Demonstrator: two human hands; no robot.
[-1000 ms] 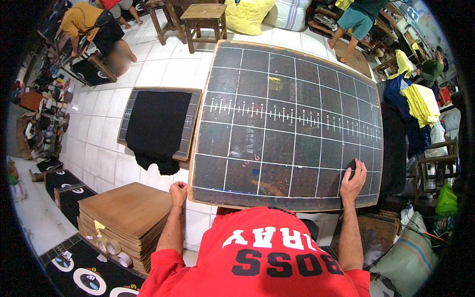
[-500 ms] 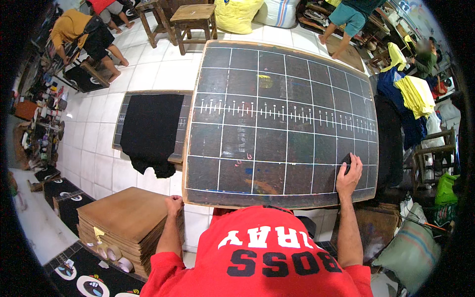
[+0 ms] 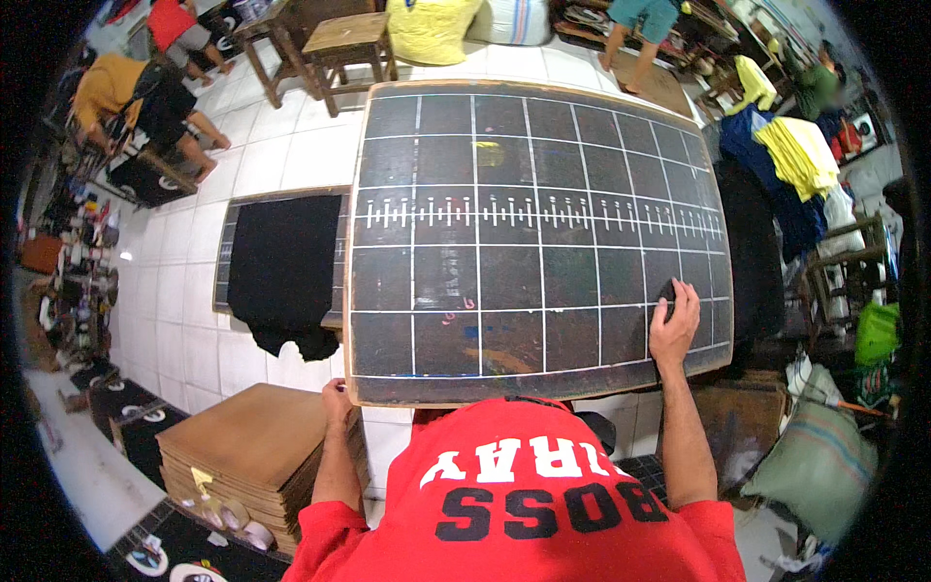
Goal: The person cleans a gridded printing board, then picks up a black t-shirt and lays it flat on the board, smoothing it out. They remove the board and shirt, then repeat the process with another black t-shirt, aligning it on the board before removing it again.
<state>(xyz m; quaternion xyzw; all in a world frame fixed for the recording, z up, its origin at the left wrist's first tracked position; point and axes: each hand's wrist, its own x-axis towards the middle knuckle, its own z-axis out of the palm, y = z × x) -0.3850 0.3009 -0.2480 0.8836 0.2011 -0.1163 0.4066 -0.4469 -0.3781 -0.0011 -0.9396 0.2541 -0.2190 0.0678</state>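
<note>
A large dark board, marked with a white grid and a ruler-like line of ticks, lies before me. My right hand rests on its near right part, fingers spread. A small dark patch shows by those fingertips, perhaps a shadow. At the board's near left corner is my left hand, its fingers curled together, close to a stack of brown boards. Whatever those fingers hold, if anything, cannot be made out. Left of the big board, a black cloth drapes over a smaller gridded board.
Rolls of tape sit against the brown stack. Wooden stools and a yellow sack stand at the far side. Folded yellow cloth lies at right, above a pale sack. Another person bends over at far left.
The whole view has shifted, so the large board sits slightly further left. My hands keep about the same places on and beside it.
</note>
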